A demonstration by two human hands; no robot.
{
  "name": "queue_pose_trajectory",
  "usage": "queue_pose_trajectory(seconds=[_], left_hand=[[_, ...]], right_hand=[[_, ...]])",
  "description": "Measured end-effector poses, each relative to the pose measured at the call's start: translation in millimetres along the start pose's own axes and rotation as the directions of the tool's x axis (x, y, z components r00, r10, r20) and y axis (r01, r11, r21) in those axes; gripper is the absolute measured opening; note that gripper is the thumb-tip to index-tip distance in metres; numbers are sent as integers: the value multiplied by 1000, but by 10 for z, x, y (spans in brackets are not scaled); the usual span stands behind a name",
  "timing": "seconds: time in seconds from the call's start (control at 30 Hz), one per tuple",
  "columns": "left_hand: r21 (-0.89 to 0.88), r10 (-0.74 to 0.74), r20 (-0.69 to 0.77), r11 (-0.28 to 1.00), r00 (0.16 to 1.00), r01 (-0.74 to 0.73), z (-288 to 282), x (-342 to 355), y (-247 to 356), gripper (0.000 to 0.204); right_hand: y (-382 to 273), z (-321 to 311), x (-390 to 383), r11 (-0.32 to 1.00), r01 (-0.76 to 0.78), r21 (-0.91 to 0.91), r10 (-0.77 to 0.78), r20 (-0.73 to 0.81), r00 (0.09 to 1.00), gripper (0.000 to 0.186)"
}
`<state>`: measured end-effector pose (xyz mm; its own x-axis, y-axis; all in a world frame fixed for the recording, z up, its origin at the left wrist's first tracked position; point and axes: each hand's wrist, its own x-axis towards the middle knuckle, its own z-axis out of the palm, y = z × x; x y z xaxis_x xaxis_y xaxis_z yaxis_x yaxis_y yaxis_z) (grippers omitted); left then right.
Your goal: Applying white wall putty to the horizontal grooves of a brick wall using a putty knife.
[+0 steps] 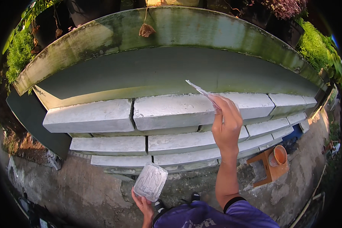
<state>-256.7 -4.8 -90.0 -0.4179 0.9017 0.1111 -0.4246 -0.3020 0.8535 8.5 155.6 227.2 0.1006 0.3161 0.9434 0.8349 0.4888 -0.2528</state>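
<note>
Both hands are full: my right hand point(227, 127) pinches a thin scraper point(198, 88) in front of the white blocks point(171, 107); my left hand point(143, 204) grips a paste-smeared tray point(151, 181) by its near corner. Held only there, the tray could tip; a slack pinch could drop the scraper.

Tray point(160, 186): streaked grey-white. Scraper point(198, 89): whitish. Blocks point(171, 108): white, grey-sided. Ledge point(201, 30): grey, green-stained. Shirt point(195, 212): purple, white print. Bucket point(280, 154): orange, white-smeared.
</note>
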Motion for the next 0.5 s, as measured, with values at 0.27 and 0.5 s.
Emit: queue_pose_trajectory(seconds=[0.27, 0.5], left_hand=[[14, -3, 11, 1000, 1000, 3, 7, -7, 59, 69], [19, -23, 50, 1000, 998, 22, 22, -8, 41, 68]], right_hand=[[-113, 85, -354, 960, 229, -160, -120, 506, 854, 31], [-101, -138, -268, 961, 228, -157, -157, 370, 916, 34]])
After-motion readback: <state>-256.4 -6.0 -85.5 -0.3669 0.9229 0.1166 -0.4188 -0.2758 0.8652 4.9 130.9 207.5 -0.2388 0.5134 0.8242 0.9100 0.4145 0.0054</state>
